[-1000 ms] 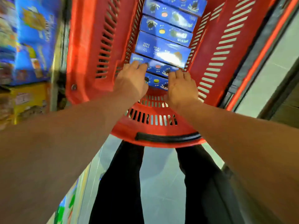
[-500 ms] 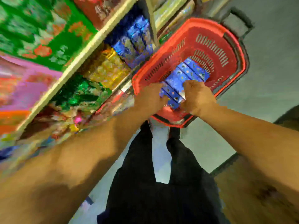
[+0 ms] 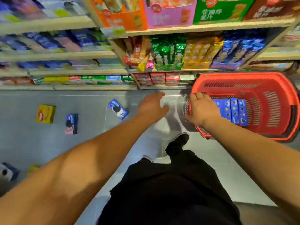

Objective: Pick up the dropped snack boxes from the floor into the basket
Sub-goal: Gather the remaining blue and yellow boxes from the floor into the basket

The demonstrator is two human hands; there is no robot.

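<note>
Red basket (image 3: 276, 82) sits on the floor (image 3: 81, 143) by the shelves (image 3: 162, 30), blue boxes (image 3: 233, 111) lined up inside. I've got my right hand (image 3: 202, 109) over its near rim, fingers loose, holding nothing. Left hand (image 3: 152, 106) is relaxed and empty too. Blue box (image 3: 118, 108), pink-blue box (image 3: 71, 123) and yellow box (image 3: 45, 113) lie on the tiles.

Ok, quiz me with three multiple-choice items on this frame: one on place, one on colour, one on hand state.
1. Where do the blue snack boxes stand?
A on a shelf
B in the red basket
C on the person's lap

2. What colour is the box farthest left of the blue one on the floor?
A yellow
B white
C black

3. The left hand is:
A gripping a box
B open, empty
C on the basket

B: they stand in a row inside it. A: yellow faces. B: fingers relaxed over bare floor.
</note>
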